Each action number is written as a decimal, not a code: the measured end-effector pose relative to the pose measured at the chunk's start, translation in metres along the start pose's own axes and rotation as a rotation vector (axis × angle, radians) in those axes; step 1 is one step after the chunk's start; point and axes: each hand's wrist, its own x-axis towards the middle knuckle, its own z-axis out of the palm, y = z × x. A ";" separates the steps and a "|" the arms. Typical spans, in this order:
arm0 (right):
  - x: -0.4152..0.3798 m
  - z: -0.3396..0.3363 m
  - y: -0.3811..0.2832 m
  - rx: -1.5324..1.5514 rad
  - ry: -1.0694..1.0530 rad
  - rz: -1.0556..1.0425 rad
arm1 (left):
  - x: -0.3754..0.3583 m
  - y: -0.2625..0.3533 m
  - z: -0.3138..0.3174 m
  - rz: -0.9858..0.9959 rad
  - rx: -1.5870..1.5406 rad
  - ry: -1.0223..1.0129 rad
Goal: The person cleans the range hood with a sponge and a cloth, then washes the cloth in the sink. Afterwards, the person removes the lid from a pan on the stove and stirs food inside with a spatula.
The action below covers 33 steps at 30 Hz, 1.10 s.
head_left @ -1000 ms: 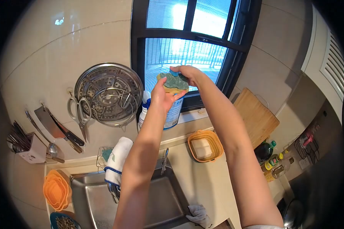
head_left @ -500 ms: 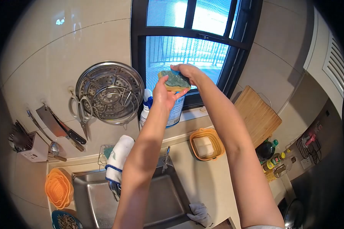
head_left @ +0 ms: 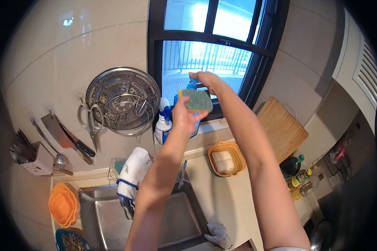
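Note:
My left hand grips a green and yellow sponge, its green scouring face turned up. Just beyond the sponge, my right hand has its fingers on the blue pump head of a large bottle at the window. The sponge and my left hand hide most of that bottle; a little of its blue side shows below them. To the left of it stands a white spray bottle with a blue trigger.
Below my forearms is a steel sink with a towel on its faucet. An orange basket holds a white block. Scissors, a cleaver and steamer racks hang on the wall. A cutting board leans at right.
My left hand has lowered the sponge slightly and turned it, so the blue pump head now shows. My right hand stays close to where it was, at the pump. The view has shifted a little.

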 end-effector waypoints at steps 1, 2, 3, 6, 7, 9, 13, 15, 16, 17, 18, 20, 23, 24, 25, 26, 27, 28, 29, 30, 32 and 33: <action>-0.002 -0.003 0.001 -0.035 -0.020 -0.048 | -0.002 -0.011 -0.010 0.003 -0.001 0.004; -0.002 -0.003 0.000 -0.072 -0.041 -0.101 | 0.000 -0.025 -0.025 -0.105 -0.007 0.095; -0.004 -0.001 -0.003 -0.074 -0.046 -0.107 | 0.003 -0.036 -0.038 -0.213 -0.012 0.185; -0.006 0.004 -0.005 -0.041 0.011 -0.050 | 0.009 -0.051 -0.060 -0.229 0.121 0.312; -0.003 0.005 -0.004 -0.042 0.012 -0.050 | 0.011 -0.051 -0.062 -0.231 0.120 0.311; 0.004 0.005 -0.003 -0.005 0.012 -0.038 | 0.013 -0.049 -0.066 -0.247 0.066 0.326; 0.009 0.009 0.001 -0.019 0.059 -0.013 | 0.010 -0.042 -0.077 -0.234 0.129 0.343; 0.002 0.009 0.002 -0.014 0.070 -0.078 | 0.007 -0.042 -0.085 -0.218 0.163 0.310; -0.004 0.011 0.003 0.020 0.119 -0.068 | 0.001 -0.043 -0.088 -0.214 0.160 0.312; -0.010 0.012 0.004 0.018 0.119 -0.070 | -0.009 -0.047 -0.091 -0.197 0.122 0.276; -0.019 0.010 0.007 0.103 0.186 -0.107 | -0.020 -0.051 -0.091 -0.184 0.085 0.238; -0.025 0.002 0.034 0.096 0.323 -0.338 | -0.051 -0.053 -0.093 -0.199 0.003 0.139; -0.087 -0.005 0.086 -0.165 0.234 -0.532 | -0.103 -0.049 -0.078 -0.214 -0.137 0.007; -0.109 -0.008 0.113 -0.137 0.159 -0.543 | -0.119 -0.046 -0.070 -0.200 -0.187 -0.027; -0.150 -0.008 0.123 -0.106 0.100 -0.424 | -0.134 -0.045 -0.062 -0.225 -0.188 -0.038; -0.175 -0.015 0.146 -0.097 0.012 -0.324 | -0.149 -0.044 -0.054 -0.226 -0.167 -0.058; -0.204 -0.022 0.154 0.003 -0.097 -0.174 | -0.161 -0.046 -0.048 -0.231 -0.142 -0.082; -0.233 -0.028 0.160 0.113 -0.202 -0.026 | -0.172 -0.053 -0.046 -0.268 -0.136 -0.097; -0.256 -0.029 0.172 0.234 -0.194 -0.053 | -0.183 -0.063 -0.043 -0.229 -0.001 -0.062; -0.274 -0.029 0.186 0.295 -0.153 -0.053 | -0.193 -0.074 -0.040 -0.190 0.136 -0.042; -0.307 -0.024 0.209 0.335 -0.042 -0.074 | -0.213 -0.100 -0.045 0.057 0.610 -0.044; -0.323 -0.017 0.218 0.307 0.043 -0.093 | -0.219 -0.118 -0.053 0.244 0.792 -0.105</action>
